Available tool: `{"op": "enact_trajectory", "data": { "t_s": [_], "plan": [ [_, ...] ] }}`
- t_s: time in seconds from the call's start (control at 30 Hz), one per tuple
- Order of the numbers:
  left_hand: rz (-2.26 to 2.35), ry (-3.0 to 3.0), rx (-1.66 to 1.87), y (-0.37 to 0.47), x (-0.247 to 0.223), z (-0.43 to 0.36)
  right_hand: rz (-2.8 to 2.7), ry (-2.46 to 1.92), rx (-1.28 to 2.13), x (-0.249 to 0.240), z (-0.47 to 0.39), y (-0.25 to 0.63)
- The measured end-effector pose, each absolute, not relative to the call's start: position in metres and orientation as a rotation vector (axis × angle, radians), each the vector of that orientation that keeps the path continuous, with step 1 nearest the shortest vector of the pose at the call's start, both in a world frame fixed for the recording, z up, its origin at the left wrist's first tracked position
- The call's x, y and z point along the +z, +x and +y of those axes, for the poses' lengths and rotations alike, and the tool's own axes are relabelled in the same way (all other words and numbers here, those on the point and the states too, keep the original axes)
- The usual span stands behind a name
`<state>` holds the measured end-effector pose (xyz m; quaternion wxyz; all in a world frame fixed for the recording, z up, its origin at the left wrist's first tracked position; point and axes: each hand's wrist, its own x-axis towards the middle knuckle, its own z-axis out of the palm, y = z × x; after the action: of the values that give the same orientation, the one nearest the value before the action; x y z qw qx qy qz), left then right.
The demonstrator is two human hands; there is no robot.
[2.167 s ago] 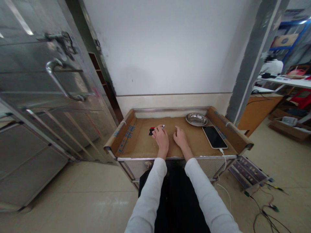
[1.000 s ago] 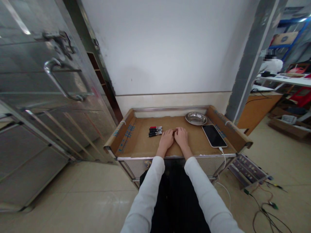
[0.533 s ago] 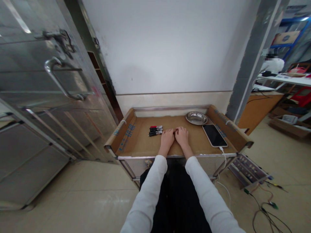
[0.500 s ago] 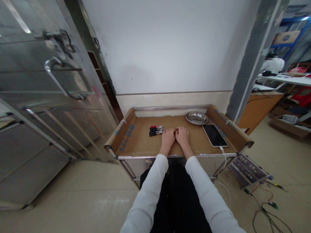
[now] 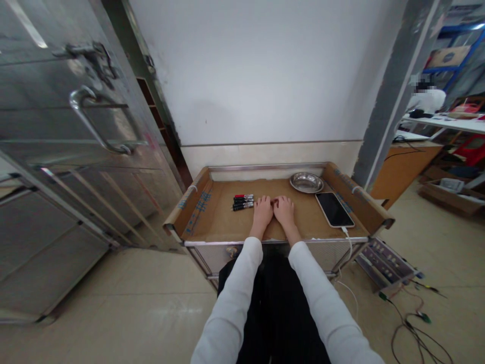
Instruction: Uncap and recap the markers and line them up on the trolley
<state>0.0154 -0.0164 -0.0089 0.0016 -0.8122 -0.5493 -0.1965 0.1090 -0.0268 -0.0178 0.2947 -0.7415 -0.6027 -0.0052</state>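
Seen from the head camera, a person's left grip (image 5: 262, 211) and right grip (image 5: 284, 211) rest palm-down on a metal desk lined with brown cardboard (image 5: 223, 222), fingers loosely extended, nothing seen pinched. Four slim marker pens (image 5: 243, 203), one red and three black with pale labels, lie in a row just left of the left grip; contact cannot be told. The step appears to be hands at rest beside the aligned pens; taking one up would call for the left grip to lift and shift leftward. Ahead of both grips, cardboard runs to a silvery metal rail (image 5: 269, 167). Right of the right grip, a round, shiny steel dish (image 5: 306, 183) and a white-edged black phone (image 5: 335, 210) narrow the room. The desk's front edge passes by the wrists.
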Motion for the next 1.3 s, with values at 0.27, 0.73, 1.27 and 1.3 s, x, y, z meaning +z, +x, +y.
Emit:
{"op": "enact_trajectory", "data": {
  "t_s": [0.27,0.73,1.27,1.3],
  "plan": [
    [-1.705,-2.564,-0.657,0.014,-0.01,-0.018,-1.593,-1.931,-0.038,-0.021,-0.026,0.11],
    [-1.711,-2.58,-0.694,0.014,-0.01,-0.017,-1.593,-1.919,-0.03,-0.022,-0.025,0.11],
    [-1.715,-2.485,-0.98,0.012,-0.002,-0.023,-1.599,-1.915,-0.038,-0.024,-0.025,0.111],
    [-1.757,-2.394,-1.031,0.012,0.001,-0.026,-1.596,-1.912,-0.039,-0.023,-0.025,0.11]
  ]
}}
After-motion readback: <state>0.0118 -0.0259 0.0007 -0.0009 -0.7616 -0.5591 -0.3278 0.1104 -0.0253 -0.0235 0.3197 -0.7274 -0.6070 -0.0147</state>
